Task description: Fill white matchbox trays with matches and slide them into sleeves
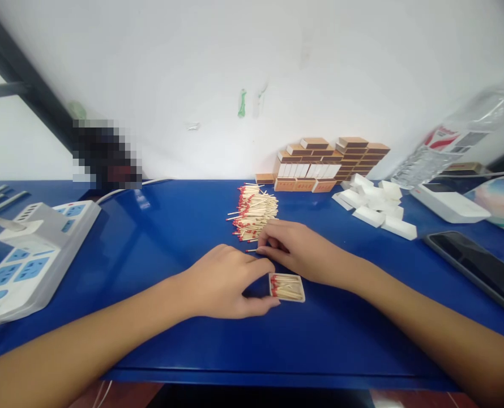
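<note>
A small white matchbox tray (286, 287) partly filled with red-tipped matches lies on the blue table (158, 238). My left hand (226, 281) curls round the tray's left end, thumb and fingers steadying it. My right hand (297, 248) rests just behind the tray, fingers pinched on a single match (252, 250) that points left. A loose pile of matches (253, 212) lies right behind my right hand.
Stacked brown matchbox sleeves (324, 161) stand against the white wall. Empty white trays (375, 205) lie heaped to their right. A power strip (31, 249) sits at the far left. A phone (477, 266), a white box and a plastic bottle (451, 141) occupy the right side.
</note>
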Action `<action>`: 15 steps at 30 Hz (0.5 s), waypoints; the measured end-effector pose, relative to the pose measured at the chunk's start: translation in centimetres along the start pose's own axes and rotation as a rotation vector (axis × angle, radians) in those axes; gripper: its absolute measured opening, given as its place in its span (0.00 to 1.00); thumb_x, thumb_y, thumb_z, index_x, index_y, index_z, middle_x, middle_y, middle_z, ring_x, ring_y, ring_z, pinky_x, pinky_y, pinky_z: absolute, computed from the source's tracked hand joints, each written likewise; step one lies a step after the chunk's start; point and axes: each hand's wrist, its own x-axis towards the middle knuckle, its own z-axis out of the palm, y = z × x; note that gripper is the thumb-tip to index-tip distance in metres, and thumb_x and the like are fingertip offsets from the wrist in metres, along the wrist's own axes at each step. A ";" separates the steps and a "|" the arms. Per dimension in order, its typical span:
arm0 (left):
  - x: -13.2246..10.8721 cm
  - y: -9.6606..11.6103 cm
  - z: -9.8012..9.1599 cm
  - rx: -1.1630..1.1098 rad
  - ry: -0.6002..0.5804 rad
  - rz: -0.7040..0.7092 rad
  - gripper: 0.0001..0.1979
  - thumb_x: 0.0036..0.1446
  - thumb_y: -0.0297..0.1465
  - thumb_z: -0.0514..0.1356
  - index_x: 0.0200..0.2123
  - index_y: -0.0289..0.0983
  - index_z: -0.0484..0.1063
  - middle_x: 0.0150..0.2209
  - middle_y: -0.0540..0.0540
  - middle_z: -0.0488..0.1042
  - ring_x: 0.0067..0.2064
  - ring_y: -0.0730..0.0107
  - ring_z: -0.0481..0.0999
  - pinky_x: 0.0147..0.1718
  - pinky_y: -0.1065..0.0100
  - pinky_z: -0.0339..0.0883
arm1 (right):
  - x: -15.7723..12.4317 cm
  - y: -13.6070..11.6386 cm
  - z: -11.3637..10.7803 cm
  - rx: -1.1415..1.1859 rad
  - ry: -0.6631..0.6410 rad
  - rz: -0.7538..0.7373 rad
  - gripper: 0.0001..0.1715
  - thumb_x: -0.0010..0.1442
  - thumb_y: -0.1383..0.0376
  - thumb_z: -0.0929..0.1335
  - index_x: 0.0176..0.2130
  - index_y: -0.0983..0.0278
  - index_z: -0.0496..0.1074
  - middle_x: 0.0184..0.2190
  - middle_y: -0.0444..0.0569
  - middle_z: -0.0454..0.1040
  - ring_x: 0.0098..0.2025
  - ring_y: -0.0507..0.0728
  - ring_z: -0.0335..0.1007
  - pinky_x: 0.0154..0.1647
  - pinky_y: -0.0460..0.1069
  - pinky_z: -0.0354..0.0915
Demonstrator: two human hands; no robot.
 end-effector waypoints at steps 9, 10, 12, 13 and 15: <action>0.4 -0.5 -0.1 0.040 0.136 -0.269 0.15 0.61 0.45 0.62 0.42 0.40 0.78 0.23 0.52 0.73 0.23 0.71 0.71 0.24 0.69 0.54 | -1.6 -0.3 -3.5 0.028 0.016 0.059 0.12 0.71 0.58 0.65 0.36 0.60 0.70 0.30 0.44 0.71 0.30 0.53 0.63 0.31 0.49 0.56; 0.5 -0.5 -0.2 0.038 0.143 -0.289 0.15 0.61 0.45 0.62 0.41 0.40 0.78 0.22 0.53 0.72 0.22 0.71 0.70 0.23 0.69 0.53 | -1.7 -0.4 -3.6 0.020 -0.035 0.061 0.12 0.70 0.58 0.65 0.35 0.60 0.70 0.30 0.44 0.72 0.30 0.53 0.63 0.31 0.49 0.56; 0.5 -0.6 -0.1 0.042 0.149 -0.300 0.15 0.61 0.44 0.62 0.41 0.40 0.78 0.21 0.54 0.70 0.21 0.72 0.68 0.23 0.69 0.52 | -1.9 -0.5 -3.5 0.009 -0.112 0.053 0.12 0.70 0.59 0.65 0.35 0.60 0.70 0.32 0.45 0.73 0.31 0.54 0.64 0.32 0.49 0.56; 0.5 -0.6 -0.1 0.047 0.151 -0.293 0.15 0.62 0.44 0.62 0.41 0.40 0.78 0.21 0.54 0.70 0.21 0.72 0.68 0.23 0.69 0.51 | -1.9 -0.5 -3.4 0.013 -0.128 0.051 0.12 0.70 0.58 0.65 0.35 0.60 0.70 0.32 0.45 0.73 0.32 0.54 0.64 0.32 0.49 0.56; 0.4 -0.6 0.0 0.048 0.150 -0.251 0.14 0.62 0.44 0.62 0.42 0.40 0.78 0.21 0.54 0.70 0.21 0.72 0.68 0.23 0.69 0.53 | -1.7 -0.4 -3.2 0.027 -0.117 0.053 0.14 0.71 0.57 0.65 0.35 0.60 0.70 0.32 0.45 0.73 0.31 0.54 0.64 0.32 0.49 0.56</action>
